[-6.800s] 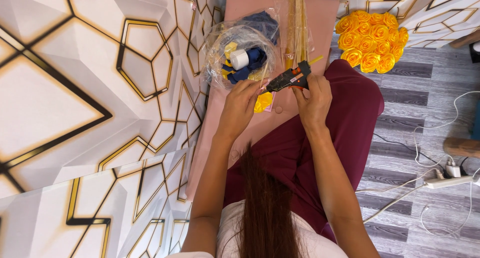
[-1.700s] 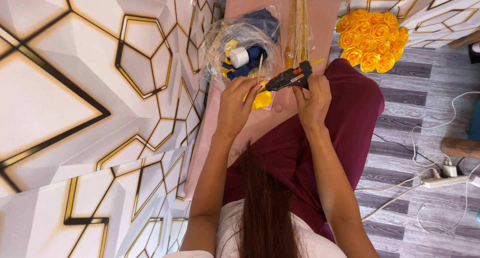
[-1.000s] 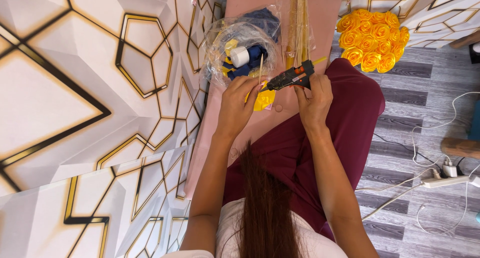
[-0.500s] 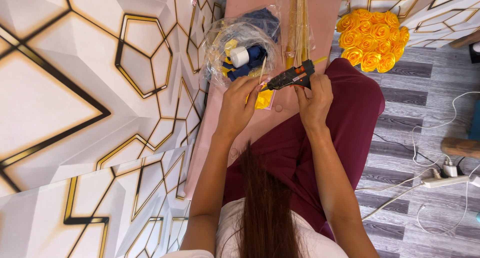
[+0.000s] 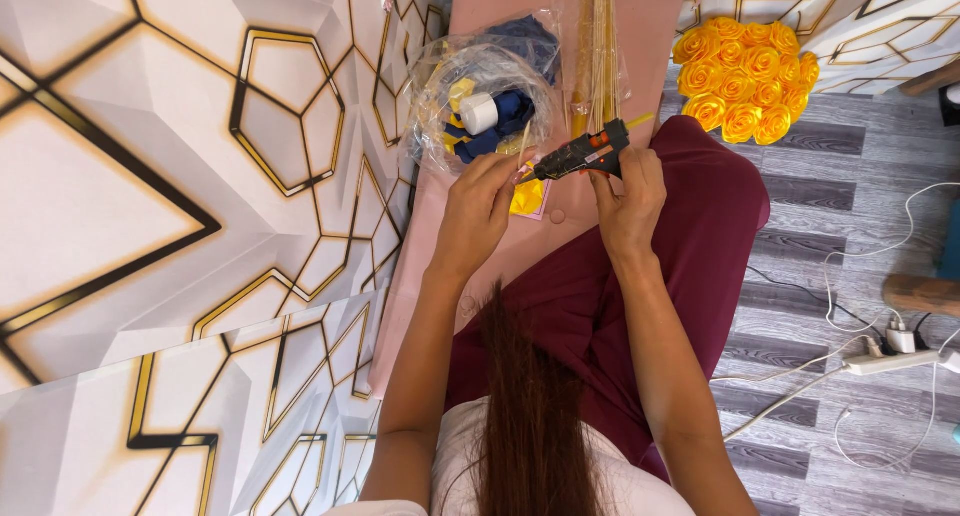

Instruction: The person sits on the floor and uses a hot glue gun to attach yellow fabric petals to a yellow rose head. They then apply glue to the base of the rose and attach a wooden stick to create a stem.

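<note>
My right hand (image 5: pixel 628 198) grips a black glue gun (image 5: pixel 582 155) with an orange trigger, its nozzle pointing left. My left hand (image 5: pixel 478 208) pinches a thin wooden stick (image 5: pixel 524 146) right at the nozzle tip, just above a piece of yellow ribbon (image 5: pixel 528 196) lying on the pink board (image 5: pixel 520 236). Both hands work close together over my lap in dark red trousers.
A clear plastic bag (image 5: pixel 480 101) with blue and yellow ribbon and a white roll lies beyond my left hand. A bundle of wooden sticks (image 5: pixel 597 46) rests on the board. Yellow ribbon roses (image 5: pixel 742 81) sit on the grey floor; a power strip (image 5: pixel 890 356) with cables lies right.
The stick in my left hand has tilted slightly and stays at the gun's nozzle. The glue gun has shifted a little; both hands stay in place.
</note>
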